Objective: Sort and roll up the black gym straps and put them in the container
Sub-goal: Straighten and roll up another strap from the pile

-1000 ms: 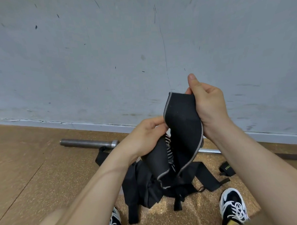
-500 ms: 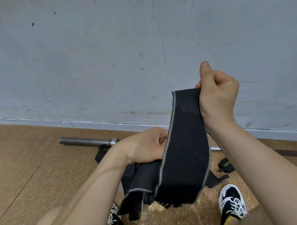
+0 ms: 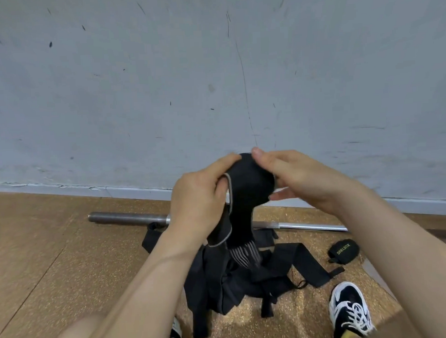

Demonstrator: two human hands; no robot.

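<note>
Both hands are raised in front of the grey wall (image 3: 213,79), holding one black strap (image 3: 246,193) between them at its upper end. The left hand (image 3: 200,192) grips the strap's left, grey-trimmed edge, its fingers (image 3: 221,186) curled round the cloth and its thumb laid over the top. The right hand (image 3: 301,178) pinches the strap's upper right side, thumb pressed on top and the other fingers reaching under it; how far they close behind the cloth cannot be told. From the hands the black strap hangs down, narrowing and twisting, with a striped stretch near its lower part, and its end meets the heap of black straps (image 3: 280,276) lying on the brown speckled floor (image 3: 67,265) just below. That heap sprawls between the person's feet and the wall, with loose ends running out to the left, right and near side. A rolled strap (image 3: 343,251) with green lettering lies apart from the heap, to its right. A steel barbell (image 3: 129,219) lies on the floor along the foot of the wall, passing behind the heap and the hands. At the near edge a black-and-white right shoe (image 3: 350,311) stands right of the heap, and the tip of the left shoe (image 3: 176,334) shows beneath the left forearm.
</note>
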